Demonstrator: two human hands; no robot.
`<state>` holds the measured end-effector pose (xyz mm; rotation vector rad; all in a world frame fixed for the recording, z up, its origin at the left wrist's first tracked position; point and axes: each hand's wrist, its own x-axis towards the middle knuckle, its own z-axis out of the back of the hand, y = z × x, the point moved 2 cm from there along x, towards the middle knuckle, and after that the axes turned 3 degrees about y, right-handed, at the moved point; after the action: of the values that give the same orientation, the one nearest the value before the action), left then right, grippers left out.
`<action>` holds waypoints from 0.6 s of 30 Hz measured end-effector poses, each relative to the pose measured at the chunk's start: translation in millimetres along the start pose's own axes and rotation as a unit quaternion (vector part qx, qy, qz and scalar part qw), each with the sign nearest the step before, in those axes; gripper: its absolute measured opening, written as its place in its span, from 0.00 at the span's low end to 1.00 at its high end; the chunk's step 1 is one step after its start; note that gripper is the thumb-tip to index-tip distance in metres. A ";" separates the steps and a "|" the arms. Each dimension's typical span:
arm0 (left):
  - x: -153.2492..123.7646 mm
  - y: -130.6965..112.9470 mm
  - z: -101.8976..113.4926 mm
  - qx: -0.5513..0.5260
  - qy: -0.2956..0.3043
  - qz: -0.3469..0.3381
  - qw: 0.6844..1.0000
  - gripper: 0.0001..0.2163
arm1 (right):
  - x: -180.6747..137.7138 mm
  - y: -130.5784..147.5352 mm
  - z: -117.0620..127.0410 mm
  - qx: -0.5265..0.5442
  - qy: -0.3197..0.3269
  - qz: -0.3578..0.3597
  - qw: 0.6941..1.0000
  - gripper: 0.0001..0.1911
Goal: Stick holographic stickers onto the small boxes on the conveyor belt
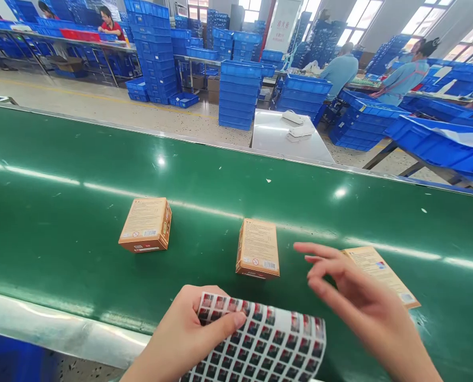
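Observation:
My left hand [204, 329] grips a sheet of small stickers [266, 339], thumb on top, and the sheet bends near the belt's front edge. In its top row one gap shows bare backing. To the right, my right hand [363, 297] is raised with its fingers apart and nothing visible in them. Partly behind that hand lies a tan box [383, 270] bearing a small red and blue sticker. Just beyond the sheet, a second tan box [259, 245] rests printed side up. Farther left sits a third tan box [146, 223], also printed side up.
The boxes rest on a green conveyor belt [80, 212] with a metal front rail [61, 323]. Beyond it stand stacked blue crates [240, 95] and a white table [287, 140] with two white pieces. Several people work at benches behind, one in a light blue top [405, 79].

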<state>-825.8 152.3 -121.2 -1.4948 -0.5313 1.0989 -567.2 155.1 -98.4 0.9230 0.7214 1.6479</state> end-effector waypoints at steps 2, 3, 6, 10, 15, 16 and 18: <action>1.8 -7.1 5.0 0.036 0.046 -0.058 0.997 0.12 | 12.2 -22.3 1.4 0.124 -0.068 -0.122 0.983 0.10; 3.8 -11.2 6.5 0.062 0.067 -0.082 0.992 0.10 | 19.6 -31.9 -0.9 0.184 -0.080 -0.153 0.968 0.13; 15.0 -20.1 4.8 0.142 0.112 -0.094 0.979 0.06 | 40.7 -50.1 -11.3 0.297 -0.088 -0.186 0.933 0.20; 32.5 -22.9 -11.4 0.179 0.147 -0.090 0.969 0.05 | 48.5 -56.0 -18.3 0.303 -0.113 -0.206 0.923 0.19; 41.5 -21.5 -32.4 0.180 0.178 -0.085 0.964 0.05 | 35.3 -59.4 -18.4 0.293 -0.160 -0.242 0.911 0.17; 42.0 -22.2 -34.8 0.181 0.180 -0.083 0.963 0.06 | 32.9 -60.1 -18.4 0.291 -0.165 -0.248 0.909 0.17; 42.9 -24.7 -38.3 0.186 0.187 -0.084 0.961 0.06 | 29.5 -61.6 -18.2 0.284 -0.175 -0.255 0.908 0.18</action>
<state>-767.3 174.0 -115.9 -1.2566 -0.1695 0.7109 -556.0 199.1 -152.5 1.2649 1.1037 0.7830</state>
